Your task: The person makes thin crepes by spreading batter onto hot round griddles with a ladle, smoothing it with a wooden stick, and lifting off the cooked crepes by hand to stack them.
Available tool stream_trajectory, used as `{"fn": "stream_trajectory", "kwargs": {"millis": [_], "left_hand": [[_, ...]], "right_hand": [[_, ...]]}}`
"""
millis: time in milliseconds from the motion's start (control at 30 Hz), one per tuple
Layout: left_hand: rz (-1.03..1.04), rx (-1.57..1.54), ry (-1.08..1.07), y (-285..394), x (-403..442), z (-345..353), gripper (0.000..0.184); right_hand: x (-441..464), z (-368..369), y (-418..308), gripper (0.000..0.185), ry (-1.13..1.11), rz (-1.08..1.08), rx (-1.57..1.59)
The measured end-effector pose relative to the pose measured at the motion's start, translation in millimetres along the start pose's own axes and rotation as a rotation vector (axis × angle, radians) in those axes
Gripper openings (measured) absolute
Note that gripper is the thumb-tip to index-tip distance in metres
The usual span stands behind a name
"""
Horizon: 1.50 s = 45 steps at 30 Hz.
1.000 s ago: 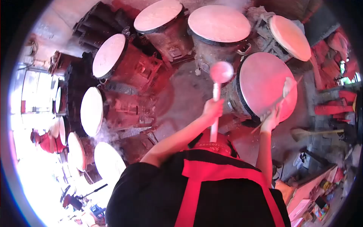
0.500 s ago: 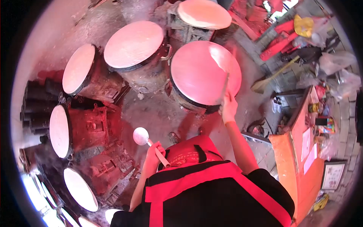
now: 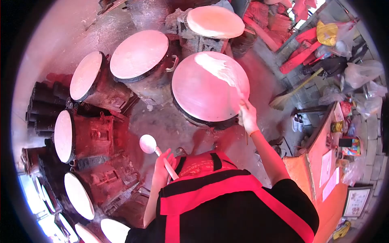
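My left hand is wrapped round the handle of a ladle, whose round pale bowl points up and away from me. My right hand is closed on a thin stick at the right front edge of a large round griddle. The stick's far part is hard to make out. A white streak of batter lies across the back right of the griddle and runs down toward my right hand.
More round-topped stoves curve round the left and back, one griddle behind. Black cylinders are stacked at the left. To the right are a broom, shoes, an orange-sided table with papers, and plastic bags.
The view has swung round to the right. My left hand has lowered the ladle to the left, away from the griddle. The white streak has spread longer, and my right hand is at the griddle's edge.
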<state>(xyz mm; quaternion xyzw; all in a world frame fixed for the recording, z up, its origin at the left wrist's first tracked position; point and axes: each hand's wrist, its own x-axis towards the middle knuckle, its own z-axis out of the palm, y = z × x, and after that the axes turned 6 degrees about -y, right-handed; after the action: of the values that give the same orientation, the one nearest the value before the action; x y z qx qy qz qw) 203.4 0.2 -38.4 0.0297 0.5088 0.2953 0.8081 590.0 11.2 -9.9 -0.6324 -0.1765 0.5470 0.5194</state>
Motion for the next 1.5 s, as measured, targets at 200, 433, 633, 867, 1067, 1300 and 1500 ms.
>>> {"fn": "stream_trajectory", "kwargs": {"millis": [200,433,633,867,1067,1300,1500], "left_hand": [[0.052,-0.033,0.054,-28,-2,48,0.050],[0.206,-0.151,0.033,-63,-17,86,0.043],[0.254,-0.164,0.037,-85,-27,99,0.045],[0.338,-0.162,0.027,-85,-42,101,0.043],[0.235,-0.148,0.171,-75,-34,85,0.040],[0.125,-0.224,0.294,-85,-43,73,0.035],[0.050,-0.285,0.190,-89,-53,59,0.032]], "right_hand": [[22,-1,-17,0.041,-0.173,0.028,-0.109],[-7,-70,-47,0.034,-0.433,0.190,-0.184],[68,-67,-32,0.031,-0.313,0.058,-0.264],[34,-92,-58,0.041,-0.605,0.193,-0.362],[82,-71,-65,0.041,-0.477,0.079,-0.330],[95,-125,-51,0.042,-0.840,0.129,-0.421],[68,-68,-52,0.044,-0.766,0.150,-0.394]]}}
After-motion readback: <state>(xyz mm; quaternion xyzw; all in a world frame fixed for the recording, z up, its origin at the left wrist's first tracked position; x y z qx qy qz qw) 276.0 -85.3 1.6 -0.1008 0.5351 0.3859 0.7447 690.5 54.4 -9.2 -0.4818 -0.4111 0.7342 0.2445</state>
